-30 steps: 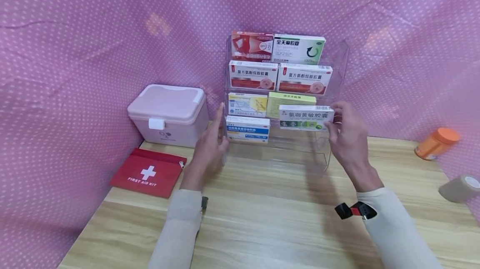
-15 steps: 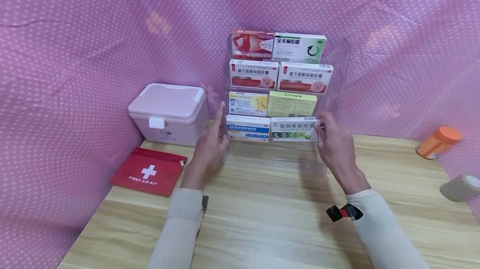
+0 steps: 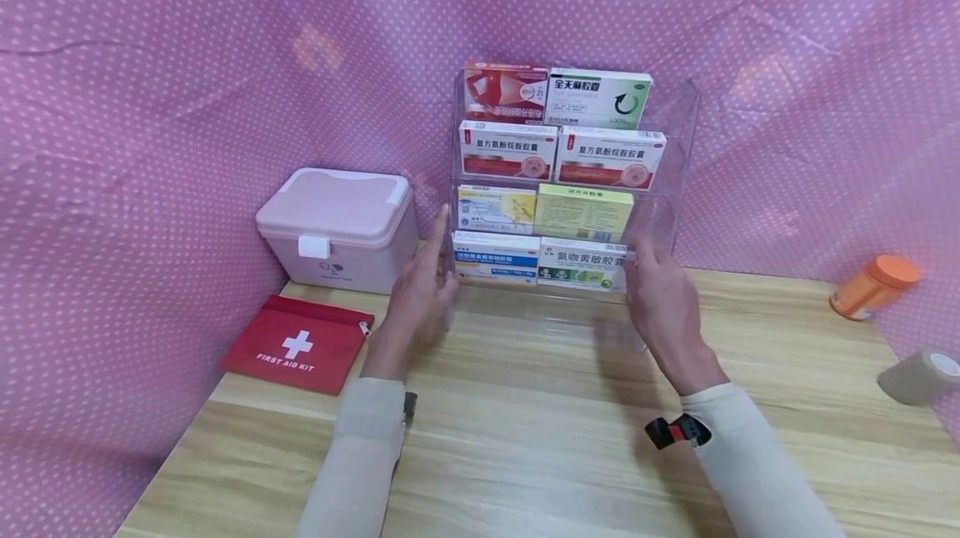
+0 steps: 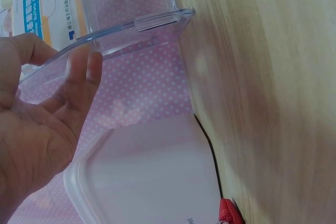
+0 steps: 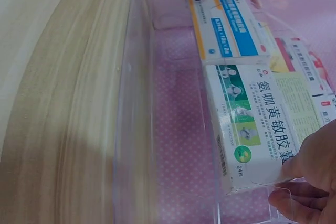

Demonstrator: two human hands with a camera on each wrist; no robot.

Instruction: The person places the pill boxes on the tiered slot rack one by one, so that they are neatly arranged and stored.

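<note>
A clear tiered rack stands at the back of the wooden table, filled with several medicine boxes. My left hand lies flat and open against the rack's left wall. My right hand pinches the right end of a green-and-white medicine box, which stands in the lowest tier. That box is right beside a blue-and-white box. In the right wrist view my thumb covers the box's end, and the other fingers curl beneath it behind the clear front lip.
A pink lidded case sits left of the rack, with a red first-aid pouch in front of it. An orange bottle and a bandage roll lie at the far right. Pink dotted cloth surrounds the table.
My right hand carried the green-and-white box down and to the left, into the lowest tier beside the blue-and-white box. The left hand stayed on the rack's side.
</note>
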